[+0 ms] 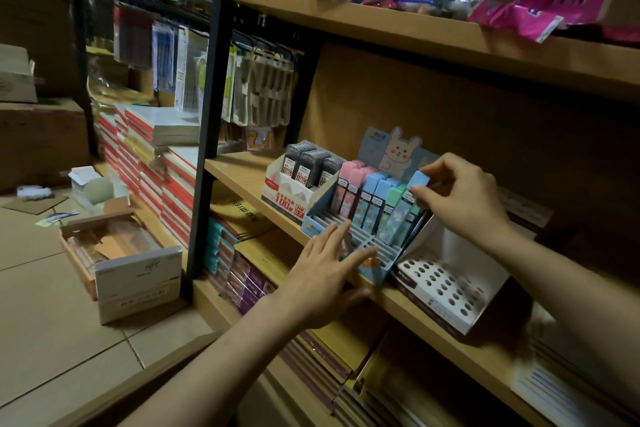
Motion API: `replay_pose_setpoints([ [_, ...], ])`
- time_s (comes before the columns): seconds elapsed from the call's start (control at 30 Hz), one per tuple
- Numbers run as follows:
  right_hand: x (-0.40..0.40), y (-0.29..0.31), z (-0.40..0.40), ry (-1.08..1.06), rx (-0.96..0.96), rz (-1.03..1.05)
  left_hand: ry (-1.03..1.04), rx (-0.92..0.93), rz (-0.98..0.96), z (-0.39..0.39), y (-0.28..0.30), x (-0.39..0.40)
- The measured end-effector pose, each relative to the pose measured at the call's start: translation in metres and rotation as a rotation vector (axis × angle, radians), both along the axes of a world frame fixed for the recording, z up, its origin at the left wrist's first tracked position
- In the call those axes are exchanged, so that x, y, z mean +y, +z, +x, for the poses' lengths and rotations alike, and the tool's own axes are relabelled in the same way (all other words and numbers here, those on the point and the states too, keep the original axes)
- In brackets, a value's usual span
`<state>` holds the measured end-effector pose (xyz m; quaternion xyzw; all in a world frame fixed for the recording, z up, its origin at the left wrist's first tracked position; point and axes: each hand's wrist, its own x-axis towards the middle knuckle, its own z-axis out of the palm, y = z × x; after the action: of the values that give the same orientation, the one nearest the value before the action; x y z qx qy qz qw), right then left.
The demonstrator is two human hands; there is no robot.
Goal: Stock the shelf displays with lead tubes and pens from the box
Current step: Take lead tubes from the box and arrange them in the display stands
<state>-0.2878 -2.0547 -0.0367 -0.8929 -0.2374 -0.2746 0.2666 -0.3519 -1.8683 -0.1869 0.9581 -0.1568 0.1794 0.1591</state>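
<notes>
Right hand (460, 194) on blue tube (414, 191) (pinched)

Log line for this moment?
step: slotting tube | right hand: pinches blue tube over rabbit display | left hand: open, steadies display front | pen rack: holes empty

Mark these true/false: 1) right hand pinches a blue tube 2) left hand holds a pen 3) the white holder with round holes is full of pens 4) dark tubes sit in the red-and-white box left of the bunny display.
1) True: the right hand pinches a blue tube over the bunny display.
2) False: the left hand is open, fingers on the display's front.
3) False: the white holder shows empty holes.
4) True: dark tubes stand in the red-and-white box.
</notes>
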Motion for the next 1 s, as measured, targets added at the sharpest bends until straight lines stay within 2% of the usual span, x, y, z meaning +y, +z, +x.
replay_pose_setpoints([
  [0.17,0.03,0.001,0.01,0.038,-0.049,-0.042,0.099,0.013,-0.07,0.01,-0.003,0.018],
  [0.43,0.058,-0.016,0.028,0.034,-0.033,-0.129,0.055,0.034,-0.145,0.014,-0.015,0.026],
  [0.67,0.067,-0.029,0.032,-0.02,-0.032,-0.119,0.059,-0.016,-0.115,0.015,-0.019,0.024],
  [0.9,0.066,-0.036,0.031,-0.065,-0.113,-0.249,0.069,-0.006,-0.088,0.017,-0.023,0.022],
  [1.0,0.064,-0.032,0.022,0.0,-0.133,-0.181,0.058,-0.014,-0.113,0.006,-0.017,0.021],
])
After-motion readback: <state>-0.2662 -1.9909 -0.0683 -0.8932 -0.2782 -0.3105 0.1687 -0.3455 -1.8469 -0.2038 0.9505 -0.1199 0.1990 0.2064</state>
